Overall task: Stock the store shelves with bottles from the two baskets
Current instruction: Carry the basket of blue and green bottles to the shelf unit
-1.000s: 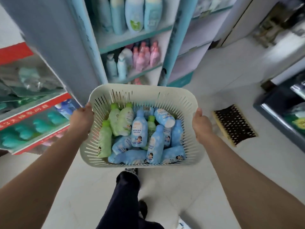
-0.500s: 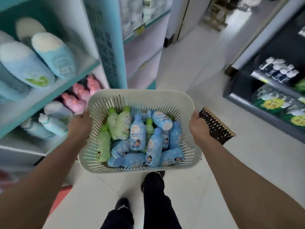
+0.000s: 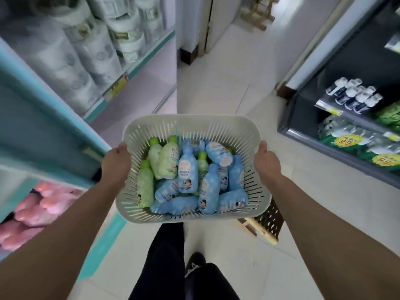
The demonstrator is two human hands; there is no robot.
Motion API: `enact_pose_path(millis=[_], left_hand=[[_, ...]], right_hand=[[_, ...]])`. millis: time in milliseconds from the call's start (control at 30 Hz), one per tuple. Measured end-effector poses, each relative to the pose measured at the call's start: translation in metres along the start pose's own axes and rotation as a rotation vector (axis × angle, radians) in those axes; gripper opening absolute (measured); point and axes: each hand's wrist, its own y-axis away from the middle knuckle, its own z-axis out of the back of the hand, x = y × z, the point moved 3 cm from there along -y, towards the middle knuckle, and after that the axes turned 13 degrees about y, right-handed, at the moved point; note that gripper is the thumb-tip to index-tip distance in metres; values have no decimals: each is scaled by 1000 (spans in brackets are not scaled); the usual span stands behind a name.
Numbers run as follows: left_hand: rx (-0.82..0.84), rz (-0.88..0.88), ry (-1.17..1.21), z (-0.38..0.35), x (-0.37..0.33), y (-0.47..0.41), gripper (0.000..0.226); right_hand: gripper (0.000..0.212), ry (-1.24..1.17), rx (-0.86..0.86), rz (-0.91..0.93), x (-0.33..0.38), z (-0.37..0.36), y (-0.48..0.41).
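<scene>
Down the aisle, between teal shelves (image 3: 54,118) on the left and a dark rack (image 3: 307,118) on the right: cream slotted basket (image 3: 190,124) held out front above the tiled floor (image 3: 216,94). Left hand (image 3: 115,163) gripping its left rim, right hand (image 3: 267,163) gripping its right rim. Inside, heaped blue bottles (image 3: 187,169) and green bottles (image 3: 145,187), lying every which way.

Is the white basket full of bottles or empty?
Quite full: blue plastic bottles and green plastic bottles lie heaped in the white slotted plastic basket, hiding its bottom.
</scene>
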Motion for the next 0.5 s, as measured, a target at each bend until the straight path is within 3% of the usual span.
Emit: enact_pose_path(millis=[233,500], left_hand=[[98,9,-1,-99,-55,-85,68],[115,18,-70,-219,-89,-160,53]], right_hand=[[69,-54,-22,-109,26,9,-114],[74,-91,-19,-211,36,-2,-246]])
